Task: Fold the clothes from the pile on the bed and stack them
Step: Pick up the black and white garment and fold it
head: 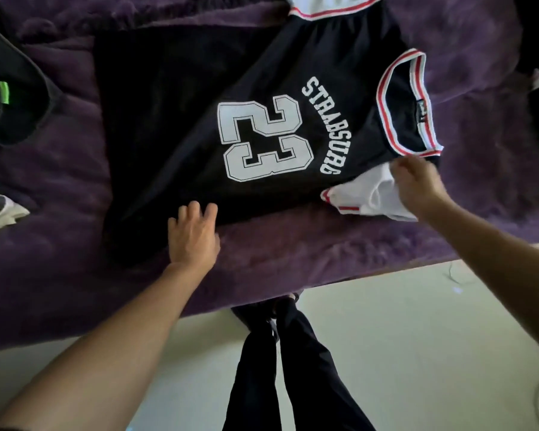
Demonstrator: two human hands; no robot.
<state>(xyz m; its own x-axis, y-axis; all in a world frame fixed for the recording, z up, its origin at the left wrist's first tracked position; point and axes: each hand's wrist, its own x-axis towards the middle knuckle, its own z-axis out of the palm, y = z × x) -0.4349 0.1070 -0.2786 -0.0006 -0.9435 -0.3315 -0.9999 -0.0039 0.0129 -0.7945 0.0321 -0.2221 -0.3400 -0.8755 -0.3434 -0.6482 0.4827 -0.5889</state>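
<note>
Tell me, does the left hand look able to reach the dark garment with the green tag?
Probably yes: the left hand only touches the jersey edge, holding nothing, and only purple blanket lies between it and the dark garment.

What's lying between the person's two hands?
Head view: the edge of the black jersey and its white sleeve, between left hand and right hand.

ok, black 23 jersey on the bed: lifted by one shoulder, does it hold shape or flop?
Likely floppy: the jersey lies flat, and its white sleeve bunches at the right hand. Probably light: fabric looks thin. It may drag on the plush blanket rather than slide.
</note>
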